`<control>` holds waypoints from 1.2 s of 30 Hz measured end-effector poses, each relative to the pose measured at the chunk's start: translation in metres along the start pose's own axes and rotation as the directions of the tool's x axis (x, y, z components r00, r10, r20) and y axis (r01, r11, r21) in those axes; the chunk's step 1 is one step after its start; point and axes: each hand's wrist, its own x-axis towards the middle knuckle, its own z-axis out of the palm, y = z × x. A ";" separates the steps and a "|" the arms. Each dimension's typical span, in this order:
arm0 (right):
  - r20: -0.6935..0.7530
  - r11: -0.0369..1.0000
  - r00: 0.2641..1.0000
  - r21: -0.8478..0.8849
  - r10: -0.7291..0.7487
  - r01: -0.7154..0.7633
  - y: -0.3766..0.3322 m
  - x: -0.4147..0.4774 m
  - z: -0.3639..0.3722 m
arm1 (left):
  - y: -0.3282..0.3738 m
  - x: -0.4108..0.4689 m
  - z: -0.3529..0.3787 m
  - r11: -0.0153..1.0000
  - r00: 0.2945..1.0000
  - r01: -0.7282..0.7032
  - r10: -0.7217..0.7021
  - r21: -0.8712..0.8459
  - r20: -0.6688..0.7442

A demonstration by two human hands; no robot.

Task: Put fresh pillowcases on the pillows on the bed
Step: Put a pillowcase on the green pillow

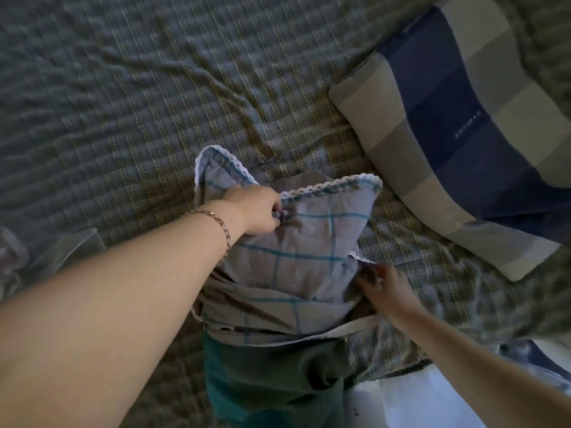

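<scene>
The fingers [276, 213] of the left hand [256, 211] are curled and clamped on a bunched fold of the checked pillowcase [309, 242], just below its lace trim [327, 185]. The cloth is spread away from that grip on every side: one laced flap is turned up beyond the knuckles, and the main panel hangs down from the fingers towards the right hand [386, 287].

The fingertips [366, 281] of that hand are laid against the near laced corner of the same case. They are blurred, so it cannot be told whether the corner is pinched or only touched. A grey-brown mass [262, 304] is seen beneath the panel, between the two hands. It is judged to be the pillow being dressed, though this cannot be made certain.

Farther out from the right fingers, well apart, a second pillow [463, 118] in blue and grey squares is laid flat on the plaid sheet [123, 88]. Whether its cover is fresh cannot be told.

The task is judged to be in its middle. One case is held and being worked around its filling, but it has not yet been drawn smooth or squared. The second pillow may yet need attention. A bracelet [222, 230] is worn on the left wrist, and teal cloth [272, 381] lies nearest the viewer.
</scene>
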 end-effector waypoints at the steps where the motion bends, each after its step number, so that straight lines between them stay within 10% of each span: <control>1: 0.002 0.993 0.999 -0.102 0.051 -0.050 0.003 0.003 0.005 | -0.001 -0.006 0.004 1.000 0.997 -0.005 0.007 0.024 -0.072; 8: -0.159 0.969 0.961 0.059 -0.227 0.239 -0.016 -0.007 0.020 | -0.013 -0.075 0.018 0.859 0.706 -0.018 -0.352 -0.512 -0.614; 14: 0.218 0.972 0.971 -0.193 -0.093 0.136 0.020 -0.029 0.024 | -0.080 -0.079 0.002 0.663 0.518 0.177 -0.691 -0.728 -0.504; 19: 0.151 0.878 0.989 -0.472 -0.008 0.079 -0.018 -0.029 0.045 | -0.063 -0.073 0.025 0.785 0.664 0.116 -0.517 -0.608 -0.541; 23: -0.252 0.831 0.806 -0.328 -0.535 0.449 -0.063 -0.044 0.046 | -0.058 -0.113 0.077 0.810 0.653 0.130 -0.504 -0.571 -0.566; 27: 0.225 0.478 0.740 -0.639 -0.634 0.603 -0.089 -0.067 0.069 | -0.047 -0.158 0.135 0.872 0.861 0.168 -0.357 -0.460 -0.361; 30: 0.252 0.300 0.687 -0.761 -0.681 0.576 -0.092 -0.072 0.079 | -0.048 -0.169 0.154 0.960 0.941 0.121 -0.193 -0.254 -0.278; 36: 0.100 0.469 0.631 -0.582 -0.769 0.664 -0.093 -0.065 0.085 | -0.060 -0.174 0.159 0.997 0.883 -0.021 -0.014 -0.069 -0.469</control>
